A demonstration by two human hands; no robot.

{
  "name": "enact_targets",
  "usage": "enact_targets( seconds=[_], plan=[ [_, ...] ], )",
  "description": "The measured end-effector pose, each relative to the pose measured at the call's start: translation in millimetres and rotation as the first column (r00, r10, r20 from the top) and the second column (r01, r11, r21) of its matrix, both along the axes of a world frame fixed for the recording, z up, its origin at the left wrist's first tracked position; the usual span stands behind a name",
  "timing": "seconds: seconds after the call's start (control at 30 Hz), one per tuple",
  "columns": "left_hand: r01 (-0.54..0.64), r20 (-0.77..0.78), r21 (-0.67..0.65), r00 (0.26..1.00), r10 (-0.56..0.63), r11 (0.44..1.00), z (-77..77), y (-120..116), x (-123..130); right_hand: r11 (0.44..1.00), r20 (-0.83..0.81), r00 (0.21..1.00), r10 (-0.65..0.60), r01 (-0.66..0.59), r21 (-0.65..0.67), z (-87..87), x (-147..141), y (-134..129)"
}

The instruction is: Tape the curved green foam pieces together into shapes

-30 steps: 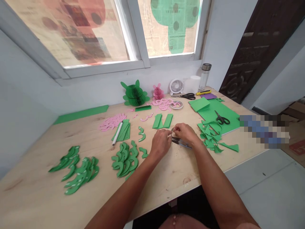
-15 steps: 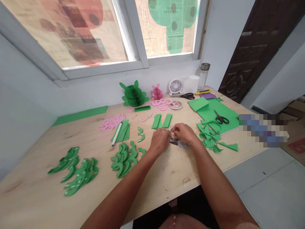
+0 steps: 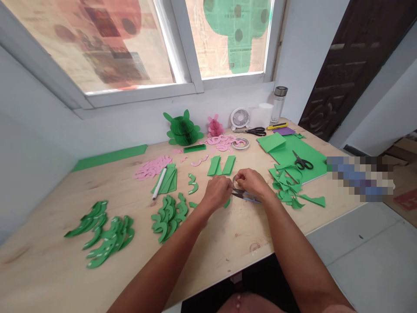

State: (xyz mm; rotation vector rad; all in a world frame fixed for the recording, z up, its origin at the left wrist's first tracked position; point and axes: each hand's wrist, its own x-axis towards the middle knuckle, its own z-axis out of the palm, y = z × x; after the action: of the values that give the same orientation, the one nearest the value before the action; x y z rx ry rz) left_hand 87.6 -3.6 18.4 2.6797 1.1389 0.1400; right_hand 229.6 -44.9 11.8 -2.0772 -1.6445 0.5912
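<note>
Green paper piece now shows a curved edge at the near side of my left hand, where none was visible one second ago. My left forearm has shifted and now covers most of the loose piece right of the scalloped pile.

Snips lie between my hands on the table, their long axis running left to right, the left end slightly farther. Their dark blades point left, toward my left hand; the bluish handle runs right, partly under my right wrist. The exposed edge of the green paper piece faces near; its long axis is hidden under my palm.

Both forearms reach in from the near edge and converge. My left hand is palm down, fingers curled and closed; I cannot tell its full grip. My right hand is bent left, with thumb and forefinger drawn together; I cannot tell what they pinch.

Folded green strips lie just beyond my hands, green scraps to the right. Snips and strips show no clear change of position.
</note>
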Motion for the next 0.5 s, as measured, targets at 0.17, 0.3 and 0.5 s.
enact_targets(
  seconds=[0.17,0.3,0.5],
  plan=[
    [0.021,0.144,-0.180,0.990,0.005,0.983,7.6,1.4,-8.2,0.999,-0.111,0.993,0.030,-0.026,0.032,-0.4,-0.5,-1.0],
    [0.080,0.324,-0.334,0.945,0.035,0.939,12.3,0.7,-16.5,0.995,-0.283,0.956,0.079,-0.059,0.079,-3.3,-1.0,-0.9],
    [0.111,0.511,-0.500,0.839,0.188,0.859,18.1,0.4,-29.8,0.984,-0.644,0.744,0.177,-0.137,0.112,-0.3,-5.6,-1.5]
  ],
)
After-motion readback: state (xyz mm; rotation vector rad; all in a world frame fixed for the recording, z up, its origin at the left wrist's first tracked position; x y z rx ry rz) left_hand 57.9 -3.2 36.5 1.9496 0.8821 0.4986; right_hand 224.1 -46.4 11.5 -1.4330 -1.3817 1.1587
